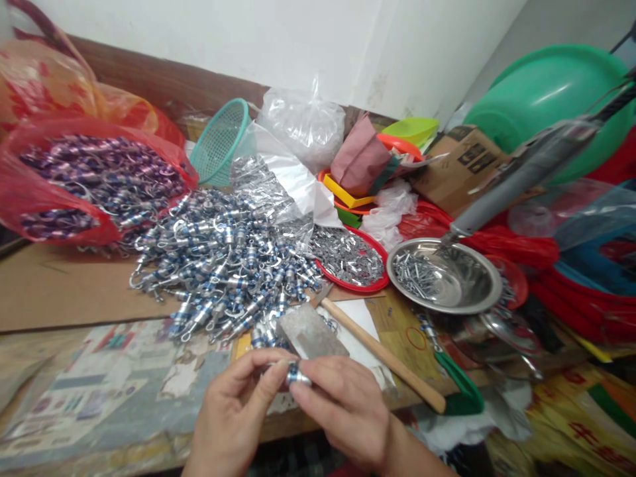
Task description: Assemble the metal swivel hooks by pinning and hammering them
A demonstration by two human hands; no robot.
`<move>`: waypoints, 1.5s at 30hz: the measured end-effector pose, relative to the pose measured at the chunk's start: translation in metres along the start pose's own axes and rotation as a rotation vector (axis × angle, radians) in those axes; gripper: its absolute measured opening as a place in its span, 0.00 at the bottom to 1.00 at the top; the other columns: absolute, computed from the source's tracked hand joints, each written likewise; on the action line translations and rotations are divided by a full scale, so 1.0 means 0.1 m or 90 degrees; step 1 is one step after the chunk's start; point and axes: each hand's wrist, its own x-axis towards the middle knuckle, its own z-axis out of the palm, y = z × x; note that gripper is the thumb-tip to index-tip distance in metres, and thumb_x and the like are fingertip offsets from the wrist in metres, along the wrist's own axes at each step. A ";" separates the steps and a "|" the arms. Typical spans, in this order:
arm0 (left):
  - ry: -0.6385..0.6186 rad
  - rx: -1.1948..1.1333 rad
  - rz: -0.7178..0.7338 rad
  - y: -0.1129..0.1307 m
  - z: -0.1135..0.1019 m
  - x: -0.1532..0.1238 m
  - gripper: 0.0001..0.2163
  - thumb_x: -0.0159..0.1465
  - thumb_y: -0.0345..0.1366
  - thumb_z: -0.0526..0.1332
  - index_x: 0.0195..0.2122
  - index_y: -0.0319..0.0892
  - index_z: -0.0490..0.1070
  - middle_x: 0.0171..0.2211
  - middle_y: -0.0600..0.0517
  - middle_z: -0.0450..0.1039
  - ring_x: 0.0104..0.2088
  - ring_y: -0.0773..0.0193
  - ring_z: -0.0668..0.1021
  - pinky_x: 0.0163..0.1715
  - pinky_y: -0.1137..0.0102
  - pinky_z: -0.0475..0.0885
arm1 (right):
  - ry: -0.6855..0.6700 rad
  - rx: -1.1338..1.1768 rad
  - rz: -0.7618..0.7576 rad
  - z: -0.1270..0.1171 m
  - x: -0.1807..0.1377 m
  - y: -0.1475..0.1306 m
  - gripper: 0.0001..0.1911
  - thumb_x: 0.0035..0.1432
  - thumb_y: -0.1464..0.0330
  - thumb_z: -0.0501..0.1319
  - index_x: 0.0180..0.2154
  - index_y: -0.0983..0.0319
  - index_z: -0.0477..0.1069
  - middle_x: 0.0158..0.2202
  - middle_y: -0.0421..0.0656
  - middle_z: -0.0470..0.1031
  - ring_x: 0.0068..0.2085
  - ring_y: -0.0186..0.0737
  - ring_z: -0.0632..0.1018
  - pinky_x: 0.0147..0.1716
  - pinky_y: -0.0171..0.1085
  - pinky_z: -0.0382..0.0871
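Observation:
Both of my hands meet at the bottom centre, pinching one small silver and blue metal swivel piece point(297, 375) between their fingertips. My left hand point(233, 411) grips it from the left, my right hand point(342, 404) from the right. Just beyond them lies a hammer point(312, 332) with a grey block head and a wooden handle point(382, 354) running to the right. A large heap of the same silver and blue pieces point(223, 258) covers the table behind.
A red bag of purple and silver pieces point(94, 179) sits at the left. A red plate of small metal parts point(350, 260) and a steel bowl point(447, 275) with small metal pieces stand at the right, with a teal basket point(218, 142), plastic bags, cardboard box and green basin point(541, 93) behind.

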 end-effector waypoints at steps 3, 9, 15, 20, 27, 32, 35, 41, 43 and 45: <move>-0.024 0.058 0.025 0.05 -0.04 0.03 0.08 0.51 0.42 0.64 0.24 0.45 0.79 0.29 0.48 0.80 0.34 0.54 0.80 0.36 0.69 0.74 | 0.011 0.004 -0.006 -0.03 0.02 0.02 0.21 0.59 0.76 0.53 0.54 0.61 0.64 0.39 0.51 0.78 0.40 0.42 0.78 0.35 0.38 0.74; -0.049 0.059 -0.022 -0.01 -0.11 0.03 0.09 0.50 0.44 0.65 0.26 0.44 0.80 0.30 0.48 0.81 0.34 0.54 0.80 0.35 0.70 0.75 | 0.083 0.096 0.138 0.06 0.03 -0.03 0.17 0.54 0.78 0.57 0.44 0.57 0.74 0.36 0.47 0.78 0.34 0.38 0.79 0.31 0.34 0.74; 0.039 -0.158 -0.170 -0.12 0.02 -0.08 0.24 0.39 0.44 0.72 0.39 0.47 0.77 0.30 0.51 0.81 0.35 0.52 0.81 0.36 0.67 0.77 | 0.051 0.232 0.372 0.06 0.03 -0.12 0.08 0.52 0.70 0.64 0.35 0.58 0.79 0.29 0.44 0.78 0.29 0.37 0.79 0.28 0.32 0.73; -0.017 -0.185 -0.184 -0.20 0.10 0.02 0.27 0.41 0.43 0.72 0.43 0.45 0.71 0.32 0.51 0.80 0.35 0.55 0.81 0.33 0.71 0.77 | -0.065 -0.028 0.414 -0.26 0.17 0.56 0.09 0.57 0.71 0.58 0.33 0.59 0.78 0.35 0.42 0.79 0.37 0.37 0.78 0.39 0.33 0.72; -0.106 -0.206 -0.201 -0.24 0.13 0.11 0.29 0.45 0.45 0.70 0.48 0.47 0.64 0.27 0.54 0.75 0.27 0.63 0.78 0.27 0.74 0.74 | -0.214 -0.310 0.542 -0.38 0.21 1.83 0.08 0.51 0.79 0.59 0.30 0.65 0.76 0.34 0.49 0.77 0.39 0.43 0.76 0.40 0.38 0.67; -0.085 -0.229 -0.204 -0.22 0.12 0.13 0.28 0.46 0.42 0.70 0.47 0.47 0.63 0.28 0.54 0.75 0.29 0.61 0.79 0.29 0.72 0.74 | -0.217 -0.319 0.560 -0.41 0.12 1.93 0.12 0.57 0.76 0.54 0.38 0.64 0.76 0.39 0.48 0.76 0.42 0.39 0.75 0.43 0.35 0.65; -0.107 -0.248 -0.205 -0.22 0.14 0.17 0.27 0.48 0.40 0.68 0.48 0.46 0.61 0.28 0.53 0.75 0.27 0.61 0.79 0.26 0.71 0.74 | -0.187 -0.312 0.579 -0.48 0.08 1.93 0.12 0.59 0.74 0.54 0.39 0.63 0.76 0.40 0.47 0.77 0.43 0.41 0.75 0.45 0.36 0.64; -0.130 -0.282 -0.219 -0.26 0.12 0.24 0.28 0.48 0.35 0.69 0.48 0.47 0.57 0.28 0.56 0.71 0.26 0.62 0.78 0.26 0.66 0.76 | -0.067 -0.262 0.611 -0.47 0.17 1.79 0.12 0.57 0.72 0.55 0.41 0.65 0.74 0.39 0.52 0.78 0.41 0.48 0.77 0.42 0.43 0.67; -0.151 -0.284 -0.229 -0.27 0.10 0.26 0.29 0.48 0.34 0.69 0.48 0.48 0.56 0.28 0.57 0.71 0.26 0.63 0.77 0.26 0.66 0.76 | -0.058 -0.192 0.607 -0.37 0.24 1.53 0.10 0.58 0.70 0.55 0.37 0.65 0.75 0.33 0.48 0.79 0.33 0.42 0.79 0.35 0.38 0.71; -0.171 -0.279 -0.240 -0.27 0.09 0.28 0.30 0.47 0.33 0.69 0.48 0.48 0.55 0.27 0.58 0.71 0.26 0.64 0.77 0.27 0.66 0.76 | -0.063 -0.088 0.574 -0.23 0.28 1.15 0.08 0.57 0.69 0.57 0.34 0.63 0.74 0.27 0.42 0.79 0.27 0.36 0.78 0.28 0.32 0.71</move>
